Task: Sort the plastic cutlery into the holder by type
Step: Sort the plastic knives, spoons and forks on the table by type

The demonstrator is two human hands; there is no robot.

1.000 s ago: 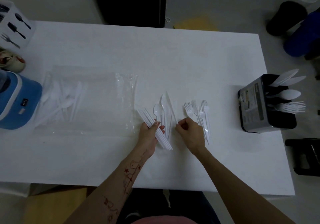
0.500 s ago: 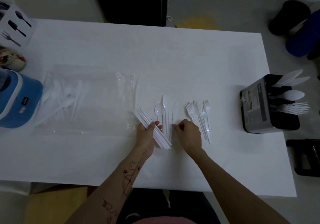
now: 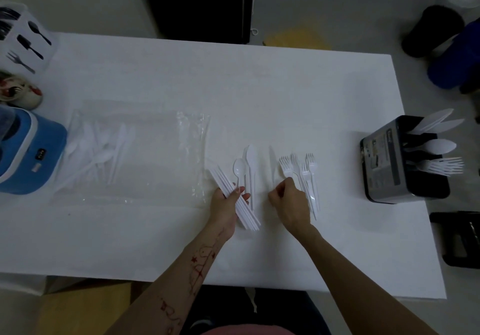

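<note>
Head view: left hand (image 3: 225, 204) grips a knife bundle (image 3: 235, 197) near the table's (image 3: 259, 88) front edge. Right hand (image 3: 291, 199), fingers curled, pinches a knife (image 3: 272, 163) beside the forks (image 3: 302, 176).

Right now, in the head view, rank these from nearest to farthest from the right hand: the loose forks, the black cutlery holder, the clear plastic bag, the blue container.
From the right hand:
1. Loose forks, on the table touching its right side.
2. Black cutlery holder, at the table's right edge.
3. Clear plastic bag, left, beyond the left hand.
4. Blue container, at the far left edge.

Bare table (image 3: 259, 88) lies open between the forks (image 3: 304, 176) and the holder (image 3: 384, 163).
</note>
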